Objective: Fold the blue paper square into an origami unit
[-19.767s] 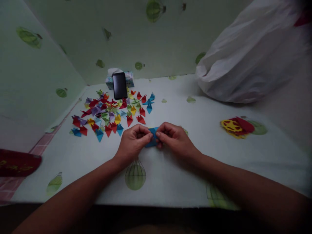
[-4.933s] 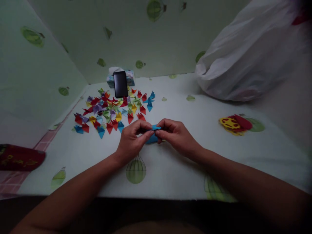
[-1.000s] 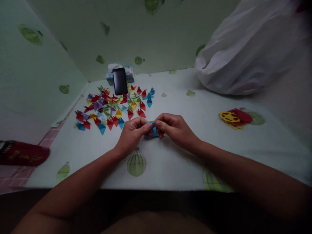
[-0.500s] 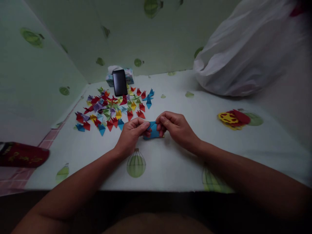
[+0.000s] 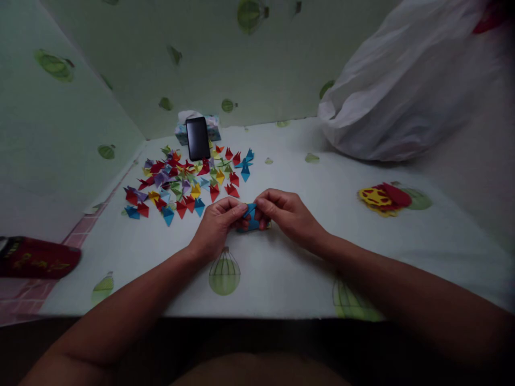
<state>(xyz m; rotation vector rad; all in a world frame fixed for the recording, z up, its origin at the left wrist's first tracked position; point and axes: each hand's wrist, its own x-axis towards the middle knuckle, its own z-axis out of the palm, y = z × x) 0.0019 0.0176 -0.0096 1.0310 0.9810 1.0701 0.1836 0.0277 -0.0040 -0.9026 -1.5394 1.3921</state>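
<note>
A small piece of blue folding paper [image 5: 252, 219] is held just above the table near its middle. My left hand [image 5: 219, 221] pinches its left side between thumb and fingers. From the other side my right hand [image 5: 284, 212] grips the upper right edge, thumb on top. Part of the paper is hidden by the fingers. Beyond my left hand lie many folded paper cranes [image 5: 190, 202] in red, blue, yellow, green and purple, spread over the back left of the table.
A phone [image 5: 198, 138] leans on a tissue box [image 5: 215, 128] behind the cranes. A large white plastic bag [image 5: 382, 107] fills the back right. Red and yellow cut-outs [image 5: 378, 197] lie on the right of the table [image 5: 281, 284]. A dark red cylinder [image 5: 40, 258] stands out at the left edge.
My right hand has shifted slightly left and down, closer to my left hand. Less of the blue paper shows between the fingers.
</note>
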